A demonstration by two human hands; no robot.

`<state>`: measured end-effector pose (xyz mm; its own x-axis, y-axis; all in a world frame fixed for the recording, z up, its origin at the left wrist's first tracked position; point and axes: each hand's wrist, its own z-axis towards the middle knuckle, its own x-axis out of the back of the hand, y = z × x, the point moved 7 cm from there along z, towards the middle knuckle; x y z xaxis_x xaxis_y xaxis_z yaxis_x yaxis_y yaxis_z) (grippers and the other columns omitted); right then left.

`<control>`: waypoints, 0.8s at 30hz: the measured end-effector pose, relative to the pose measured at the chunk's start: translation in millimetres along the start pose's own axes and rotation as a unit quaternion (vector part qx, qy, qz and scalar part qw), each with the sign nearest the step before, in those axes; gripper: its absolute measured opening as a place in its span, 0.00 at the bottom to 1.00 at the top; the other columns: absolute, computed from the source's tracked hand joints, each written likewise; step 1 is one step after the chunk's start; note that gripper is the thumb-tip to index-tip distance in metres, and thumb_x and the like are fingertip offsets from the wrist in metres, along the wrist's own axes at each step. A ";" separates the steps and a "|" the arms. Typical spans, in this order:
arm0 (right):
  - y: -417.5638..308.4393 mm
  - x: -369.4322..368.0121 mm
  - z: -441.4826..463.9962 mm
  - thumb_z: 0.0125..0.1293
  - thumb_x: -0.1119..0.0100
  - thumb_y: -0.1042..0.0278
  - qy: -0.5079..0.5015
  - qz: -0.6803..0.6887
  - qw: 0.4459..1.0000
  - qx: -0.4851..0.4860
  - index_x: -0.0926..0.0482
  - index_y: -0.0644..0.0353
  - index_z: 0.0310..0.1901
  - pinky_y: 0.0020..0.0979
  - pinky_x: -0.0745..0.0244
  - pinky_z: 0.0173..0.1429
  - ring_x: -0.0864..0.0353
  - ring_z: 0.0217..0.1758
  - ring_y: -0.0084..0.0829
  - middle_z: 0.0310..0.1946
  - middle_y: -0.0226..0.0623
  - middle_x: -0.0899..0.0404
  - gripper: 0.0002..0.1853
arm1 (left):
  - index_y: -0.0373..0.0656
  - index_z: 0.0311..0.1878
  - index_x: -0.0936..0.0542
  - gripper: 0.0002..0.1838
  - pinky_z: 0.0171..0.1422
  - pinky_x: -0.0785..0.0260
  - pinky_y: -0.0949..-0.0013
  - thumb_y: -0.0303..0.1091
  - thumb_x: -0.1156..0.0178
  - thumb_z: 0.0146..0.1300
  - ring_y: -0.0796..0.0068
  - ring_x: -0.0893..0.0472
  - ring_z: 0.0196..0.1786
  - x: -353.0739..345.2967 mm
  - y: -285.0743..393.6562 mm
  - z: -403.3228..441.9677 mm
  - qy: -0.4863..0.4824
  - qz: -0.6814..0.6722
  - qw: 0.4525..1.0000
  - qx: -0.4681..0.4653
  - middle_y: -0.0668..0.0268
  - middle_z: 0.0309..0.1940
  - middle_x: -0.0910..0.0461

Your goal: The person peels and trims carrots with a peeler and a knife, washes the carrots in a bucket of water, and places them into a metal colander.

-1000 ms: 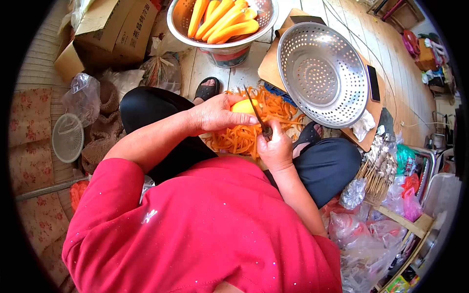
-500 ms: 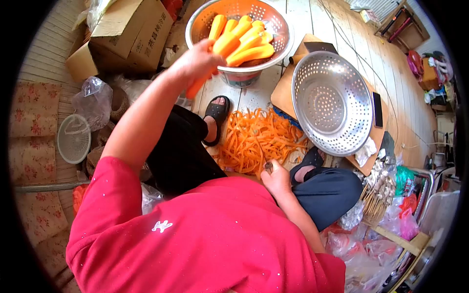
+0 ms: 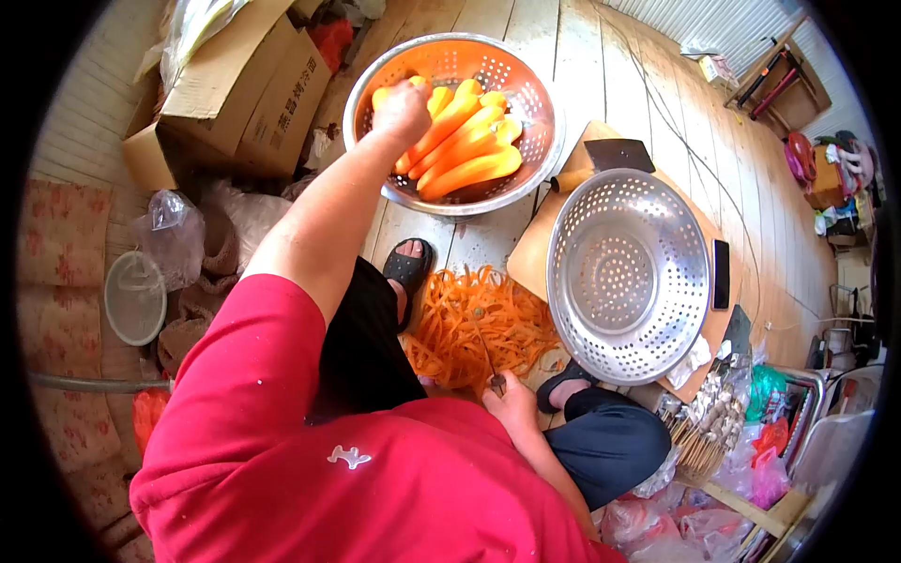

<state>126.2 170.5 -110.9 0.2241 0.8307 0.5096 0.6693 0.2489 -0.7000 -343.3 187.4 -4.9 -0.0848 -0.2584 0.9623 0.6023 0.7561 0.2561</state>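
My left hand [image 3: 404, 114] is over the left part of a metal colander [image 3: 538, 178], its fingers closed around a peeled carrot [image 3: 380, 98] that shows beside them. Several other peeled carrots [image 3: 469, 174] lie in the colander, right of this hand. My right hand [image 3: 514, 405] is low, near my right knee, closed on the handle of a thin-bladed knife [image 3: 487, 350]. The blade points away from me over a pile of orange peelings [image 3: 469, 328] on the floor.
An upright-tilted perforated metal basin [image 3: 615, 281] rests on a board [image 3: 535, 249] at the right, beside a phone [image 3: 721, 274]. Skewers [image 3: 699, 441] and plastic bags [image 3: 657, 535] lie lower right. A cardboard box [image 3: 235, 103] stands upper left.
My left hand has gone from above the peelings to the colander with the carrot. My right hand with the knife has moved lower and nearer my body. The view has shifted forward.
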 end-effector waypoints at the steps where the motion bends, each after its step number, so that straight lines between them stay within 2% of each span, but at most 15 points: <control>1: -0.3 -0.6 2.8 0.55 0.38 0.66 -0.011 0.008 1.000 -0.006 0.23 0.61 0.42 0.34 0.25 0.41 0.16 0.36 0.38 0.30 0.43 0.18 0.14 | 0.47 0.55 0.21 0.21 0.61 0.30 0.56 0.32 0.42 0.56 0.51 0.23 0.56 -17.5 2.0 7.9 -0.040 -0.047 0.998 0.018 0.51 0.52 0.22; 2: -0.4 -0.7 4.6 0.56 0.37 0.66 -0.021 0.016 1.000 -0.013 0.23 0.61 0.43 0.33 0.25 0.41 0.16 0.36 0.37 0.31 0.44 0.18 0.14 | 0.43 0.58 0.25 0.25 0.62 0.31 0.57 0.37 0.40 0.56 0.51 0.24 0.58 -36.3 3.3 10.8 -0.069 -0.052 0.995 0.052 0.49 0.54 0.23; 3: -0.1 -0.3 5.5 0.56 0.40 0.62 -0.034 0.033 0.999 -0.023 0.23 0.60 0.46 0.40 0.25 0.44 0.18 0.40 0.49 0.33 0.51 0.18 0.18 | 0.41 0.60 0.27 0.28 0.63 0.32 0.58 0.42 0.38 0.57 0.51 0.24 0.59 -46.9 8.9 14.5 -0.092 -0.043 0.993 0.061 0.47 0.54 0.23; 5: -0.6 0.8 8.1 0.56 0.40 0.62 -0.039 0.033 0.998 -0.030 0.23 0.60 0.47 0.40 0.25 0.45 0.18 0.41 0.50 0.33 0.51 0.18 0.18 | 0.36 0.63 0.31 0.37 0.64 0.33 0.59 0.52 0.38 0.57 0.52 0.24 0.60 -63.8 13.7 24.8 -0.150 -0.052 0.982 0.097 0.46 0.54 0.23; 8: 2.2 2.5 9.2 0.57 0.39 0.61 -0.034 0.036 0.999 -0.019 0.24 0.60 0.47 0.41 0.25 0.45 0.18 0.41 0.51 0.34 0.52 0.19 0.18 | 0.37 0.62 0.29 0.37 0.64 0.33 0.59 0.55 0.38 0.58 0.53 0.24 0.59 -77.5 8.2 40.5 -0.146 -0.081 0.980 0.110 0.46 0.53 0.23; 9: -0.7 4.8 8.9 0.57 0.39 0.61 -0.044 0.035 0.998 -0.026 0.24 0.60 0.47 0.42 0.25 0.46 0.18 0.42 0.52 0.35 0.52 0.19 0.19 | 0.36 0.60 0.26 0.37 0.63 0.33 0.61 0.57 0.36 0.56 0.55 0.23 0.58 -82.8 3.3 43.4 -0.195 -0.097 0.969 0.120 0.47 0.52 0.22; 14: 0.5 3.3 13.4 0.57 0.38 0.61 -0.036 0.037 0.999 -0.002 0.24 0.60 0.47 0.40 0.25 0.45 0.18 0.41 0.49 0.34 0.51 0.18 0.18 | 0.37 0.56 0.23 0.37 0.60 0.32 0.64 0.59 0.32 0.52 0.59 0.22 0.55 -88.9 -9.7 40.8 -0.239 -0.154 0.948 0.143 0.51 0.49 0.20; 15: -5.4 5.3 12.1 0.57 0.38 0.61 -0.034 0.038 0.999 -0.002 0.24 0.60 0.47 0.40 0.25 0.45 0.18 0.41 0.49 0.34 0.51 0.18 0.18 | 0.38 0.57 0.23 0.37 0.60 0.32 0.65 0.58 0.32 0.53 0.59 0.22 0.54 -83.4 -4.2 40.0 -0.219 -0.137 0.959 0.115 0.51 0.48 0.20; 17: -19.2 8.5 11.5 0.58 0.36 0.66 -0.039 0.058 0.997 -0.034 0.23 0.62 0.43 0.32 0.25 0.45 0.16 0.39 0.34 0.36 0.41 0.16 0.14 | 0.38 0.58 0.24 0.36 0.59 0.32 0.65 0.57 0.32 0.54 0.59 0.21 0.54 -74.0 3.3 34.5 -0.196 -0.120 0.969 0.087 0.52 0.48 0.20; 18: -20.7 6.8 11.8 0.58 0.36 0.66 -0.036 0.059 0.997 -0.032 0.23 0.62 0.43 0.32 0.25 0.45 0.16 0.39 0.34 0.36 0.41 0.16 0.14 | 0.37 0.58 0.26 0.36 0.58 0.31 0.64 0.55 0.31 0.54 0.59 0.21 0.53 -55.1 18.6 28.1 -0.156 -0.198 0.967 0.042 0.52 0.48 0.20; 19: -22.9 8.2 10.8 0.58 0.36 0.68 -0.011 0.079 0.997 -0.016 0.24 0.62 0.43 0.29 0.25 0.43 0.17 0.37 0.29 0.33 0.39 0.17 0.13 | 0.35 0.58 0.28 0.36 0.57 0.30 0.63 0.53 0.30 0.55 0.59 0.20 0.52 -34.8 32.6 21.0 -0.116 -0.274 0.955 -0.004 0.52 0.48 0.20; 20: -25.4 10.3 9.3 0.58 0.37 0.69 0.014 0.098 0.995 0.001 0.24 0.62 0.42 0.27 0.26 0.42 0.18 0.35 0.24 0.30 0.37 0.18 0.12 | 0.35 0.58 0.28 0.36 0.57 0.30 0.63 0.53 0.30 0.55 0.59 0.20 0.52 -23.6 38.5 15.2 -0.115 -0.274 0.955 -0.008 0.52 0.48 0.20; 21: -26.8 9.5 7.7 0.58 0.37 0.69 0.019 0.099 0.995 0.001 0.24 0.62 0.42 0.27 0.26 0.42 0.18 0.35 0.24 0.30 0.37 0.18 0.12 | 0.37 0.59 0.29 0.35 0.57 0.30 0.64 0.51 0.30 0.56 0.61 0.21 0.52 -7.5 50.9 10.0 -0.097 -0.318 0.941 -0.060 0.53 0.47 0.20; 23: -34.6 23.3 3.1 0.57 0.38 0.69 0.120 0.193 0.972 0.052 0.23 0.60 0.43 0.34 0.24 0.39 0.15 0.34 0.38 0.29 0.43 0.18 0.12 | 0.40 0.60 0.29 0.34 0.57 0.30 0.65 0.50 0.30 0.56 0.65 0.21 0.50 23.7 75.2 -7.9 -0.067 -0.421 0.892 -0.151 0.55 0.45 0.20; 24: -46.3 35.7 -1.5 0.58 0.38 0.70 0.149 0.157 0.973 0.078 0.23 0.60 0.41 0.34 0.24 0.37 0.16 0.32 0.36 0.27 0.42 0.19 0.10 | 0.39 0.60 0.29 0.34 0.57 0.30 0.66 0.49 0.30 0.56 0.66 0.21 0.50 37.8 87.6 -21.8 -0.058 -0.445 0.879 -0.161 0.57 0.47 0.20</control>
<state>104.3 187.9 -59.5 0.6112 0.7027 0.3641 0.4246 0.0972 -0.9002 -276.5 230.7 51.9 -0.7052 -0.5848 0.4009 0.4484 0.0701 0.8911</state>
